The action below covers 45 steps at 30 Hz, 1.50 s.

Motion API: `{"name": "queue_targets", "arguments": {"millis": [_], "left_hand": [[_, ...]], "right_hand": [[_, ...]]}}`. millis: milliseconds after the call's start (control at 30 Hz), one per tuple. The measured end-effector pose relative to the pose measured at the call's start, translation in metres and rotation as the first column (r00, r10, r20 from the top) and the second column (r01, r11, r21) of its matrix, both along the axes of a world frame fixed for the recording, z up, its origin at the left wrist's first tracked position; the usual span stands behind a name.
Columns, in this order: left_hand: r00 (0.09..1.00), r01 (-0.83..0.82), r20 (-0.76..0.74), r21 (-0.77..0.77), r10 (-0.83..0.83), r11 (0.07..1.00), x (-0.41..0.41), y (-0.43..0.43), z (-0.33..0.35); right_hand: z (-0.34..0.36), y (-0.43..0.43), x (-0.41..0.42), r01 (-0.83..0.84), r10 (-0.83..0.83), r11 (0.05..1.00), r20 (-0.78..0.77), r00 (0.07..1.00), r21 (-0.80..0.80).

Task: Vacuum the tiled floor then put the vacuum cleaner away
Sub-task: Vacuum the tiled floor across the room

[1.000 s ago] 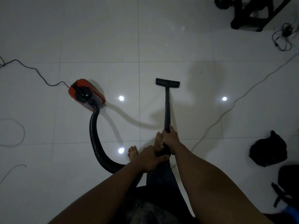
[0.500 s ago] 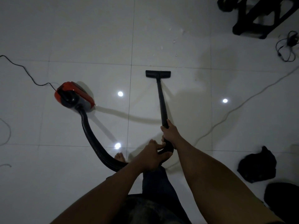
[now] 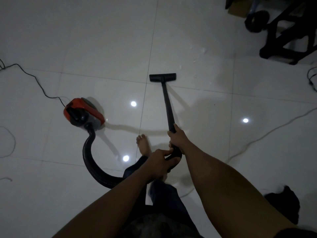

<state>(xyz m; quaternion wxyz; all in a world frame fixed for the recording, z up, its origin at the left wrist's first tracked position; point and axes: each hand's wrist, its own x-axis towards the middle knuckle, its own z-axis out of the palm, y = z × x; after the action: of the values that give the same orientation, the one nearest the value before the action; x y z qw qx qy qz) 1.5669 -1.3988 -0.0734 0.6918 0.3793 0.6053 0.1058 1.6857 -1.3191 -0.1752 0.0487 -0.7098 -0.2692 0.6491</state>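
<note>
Vacuuming is the step in hand: the right hand [image 3: 176, 139] grasps the wand [image 3: 168, 107] and the left hand [image 3: 160, 163] grips the handle just behind it. The nozzle [image 3: 162, 77] sits on the floor [image 3: 103, 40] ahead of the canister [image 3: 82, 113] — pale specks lie just beyond the nozzle. Next calls for a push onto them — likely

no legible text, label, brand or number anywhere in this dim view

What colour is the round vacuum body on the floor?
The vacuum body is red-orange with black and grey parts, seen in the head view.
</note>
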Motion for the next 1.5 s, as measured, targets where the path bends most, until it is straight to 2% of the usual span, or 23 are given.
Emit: {"name": "queue_targets", "arguments": {"millis": [133, 300, 400, 633, 767, 1200, 1500], "left_hand": [[0.999, 0.029, 0.037, 0.029, -0.030, 0.999, -0.017, 0.042, -0.002], [0.998, 0.060, 0.007, -0.027, -0.059, 0.998, -0.046, 0.110, -0.015], [0.992, 0.123, -0.040, 0.023, -0.122, 0.992, -0.068, 0.152, -0.024], [0.970, 0.210, -0.128, 0.008, -0.207, 0.978, -0.114, 0.241, -0.017], [0.985, 0.153, -0.078, -0.023, -0.155, 0.988, -0.128, 0.274, -0.011], [0.958, 0.243, -0.162, 0.008, -0.238, 0.970, -0.121, 0.435, -0.019], [0.964, 0.204, -0.174, 0.015, -0.199, 0.979, -0.101, 0.570, -0.017]], "right_hand": [[-0.001, 0.041, -0.017, -0.010, 0.010, 1.000, 0.001, 1.000, 0.010], [-0.006, 0.107, -0.043, 0.037, -0.037, 0.999, 0.013, 0.999, 0.004], [-0.006, 0.148, -0.063, 0.064, -0.064, 0.998, 0.026, 0.998, 0.006], [-0.005, 0.230, -0.109, 0.102, -0.103, 0.994, 0.039, 0.994, 0.025], [0.000, 0.262, -0.122, 0.135, -0.135, 0.991, 0.036, 0.990, 0.019], [-0.009, 0.419, -0.118, 0.063, -0.067, 0.997, 0.086, 0.994, 0.051], [-0.006, 0.560, -0.097, 0.136, -0.136, 0.991, 0.060, 0.989, 0.001]]}}
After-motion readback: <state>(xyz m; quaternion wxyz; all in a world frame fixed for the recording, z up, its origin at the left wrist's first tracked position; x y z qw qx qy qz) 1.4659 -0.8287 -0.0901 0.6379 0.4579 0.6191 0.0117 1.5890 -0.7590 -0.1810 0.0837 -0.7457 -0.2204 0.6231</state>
